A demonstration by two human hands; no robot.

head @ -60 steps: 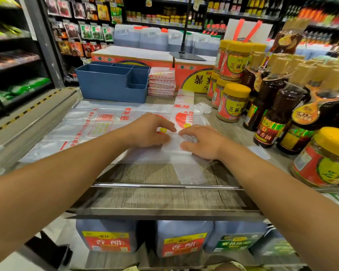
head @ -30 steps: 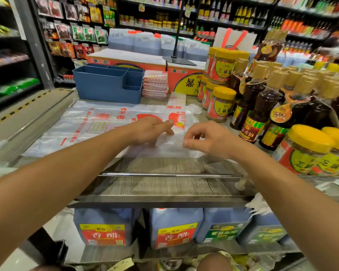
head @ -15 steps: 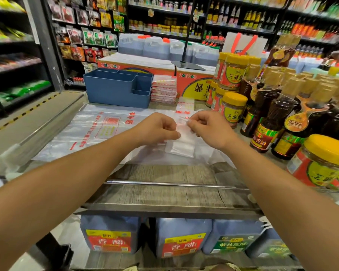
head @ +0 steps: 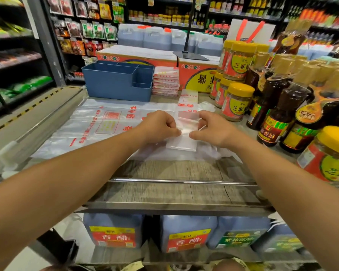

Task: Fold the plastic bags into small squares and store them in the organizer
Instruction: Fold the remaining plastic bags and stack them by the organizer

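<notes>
Two bare hands meet over the wooden shelf top (head: 164, 169) in the head view, the only view there is: the left hand (head: 159, 127) and the right hand (head: 213, 130) each pinch an edge of a narrow folded strip of clear plastic bag with red print (head: 181, 141), thumbs and fingertips closed on it, probably to turn one more fold over and crease it. The strip lies on top of a wide flat clear plastic bag with red lettering (head: 98, 124), spread out as if waiting its turn. Behind, well apart from the hands, stands the blue plastic organizer with compartments (head: 115, 83); just beside it sits a stack of folded bag squares (head: 165, 81), apparently not yet stored inside.
</notes>
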